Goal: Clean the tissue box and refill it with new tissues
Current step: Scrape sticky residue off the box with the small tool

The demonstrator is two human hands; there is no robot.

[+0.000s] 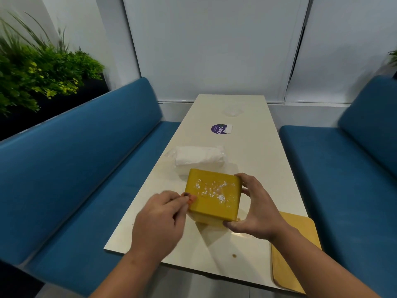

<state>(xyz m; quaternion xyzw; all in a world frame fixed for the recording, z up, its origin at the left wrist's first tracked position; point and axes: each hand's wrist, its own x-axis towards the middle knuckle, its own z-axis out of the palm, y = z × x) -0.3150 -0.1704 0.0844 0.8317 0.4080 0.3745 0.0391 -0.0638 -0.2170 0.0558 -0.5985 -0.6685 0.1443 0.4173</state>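
Steadying the yellow tissue box [213, 195], standing on the desk [257, 160], in the right hand [255, 208] grip, scraping white bits off it with the left hand [160, 219] pinched shut, sparing the wrapped tissues [198, 159] just beyond.

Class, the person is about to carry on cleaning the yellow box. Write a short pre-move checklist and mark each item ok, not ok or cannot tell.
1. Yellow tissue box held steady: ok, the right hand grips its right side.
2. Facing surface clean: not ok, white specks cover it.
3. Left hand at the box: ok, fingertips at its left edge; whether they hold anything, cannot tell.
4. Refill ready: ok, the wrapped tissue pack lies just behind the box.
5. Box emptied inside: cannot tell.
6. Wooden board nearby: ok, at the table's right edge.
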